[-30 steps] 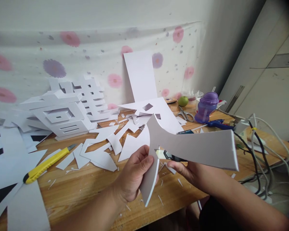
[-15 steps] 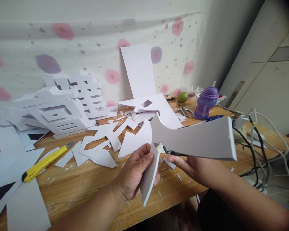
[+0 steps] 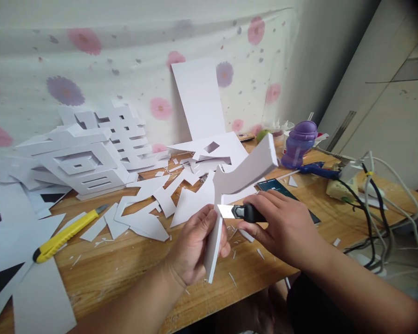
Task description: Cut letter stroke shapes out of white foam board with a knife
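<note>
Head view: the left hand [image 3: 195,253] pinches the lower limb of a forked white foam-board cutout [image 3: 245,169], thumb on its near face, and holds it in the air above the wooden table [image 3: 125,273]. The right hand [image 3: 287,227] is closed round the dark handle of a snap-off knife [image 3: 238,212], whose bare blade meets the cutout at the crook where its two limbs join.

A second ago the long limb lay broad across the right hand and hid the knife. It has since swung up and away, nearly edge-on, so the blade and the crook are both in plain sight.

Beyond the hands lie foam-board offcuts [image 3: 146,222], with a yellow utility knife [image 3: 66,236] to the left and stacked cut-out characters [image 3: 90,155] behind. To the right are a dark flat device [image 3: 301,204], a purple bottle [image 3: 297,144] and tangled cables [image 3: 376,204], none touching the cutout.
</note>
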Motion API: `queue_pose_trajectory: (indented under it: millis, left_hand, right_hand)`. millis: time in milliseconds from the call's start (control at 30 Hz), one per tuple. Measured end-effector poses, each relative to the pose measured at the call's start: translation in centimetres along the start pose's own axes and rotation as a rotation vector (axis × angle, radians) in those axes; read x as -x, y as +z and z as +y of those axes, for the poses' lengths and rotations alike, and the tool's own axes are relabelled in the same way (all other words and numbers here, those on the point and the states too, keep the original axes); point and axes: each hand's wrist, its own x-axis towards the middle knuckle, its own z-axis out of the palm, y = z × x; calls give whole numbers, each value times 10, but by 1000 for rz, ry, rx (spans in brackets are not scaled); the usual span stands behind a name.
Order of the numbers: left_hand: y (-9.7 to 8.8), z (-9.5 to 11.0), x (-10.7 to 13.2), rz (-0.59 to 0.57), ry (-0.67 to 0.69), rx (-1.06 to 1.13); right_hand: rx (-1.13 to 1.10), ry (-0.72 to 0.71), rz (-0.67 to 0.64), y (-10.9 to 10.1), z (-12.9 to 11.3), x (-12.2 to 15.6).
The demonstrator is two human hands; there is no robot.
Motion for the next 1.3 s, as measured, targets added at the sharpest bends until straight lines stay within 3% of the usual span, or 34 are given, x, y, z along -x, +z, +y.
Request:
queue_pose_trajectory:
  millis: [167, 267, 533, 733, 1300]
  left_hand:
    - [-1, 0, -3, 88, 51, -27]
    - [1, 2, -3, 154, 41, -34]
    - [3, 5, -3, 198, 61, -38]
    - [1, 1, 0, 97, 13, -7]
    - [3, 2, 0, 116, 48, -53]
  right_hand:
    - [-243, 56, -177, -1, -6, 2]
    - [-245, 11, -239, 0, -12, 4]
    - [-166, -53, -176, 5, -18, 6]
    - [-159, -4, -147, 5, -13, 5]
    - [-149, -26, -154, 4, -14, 4]
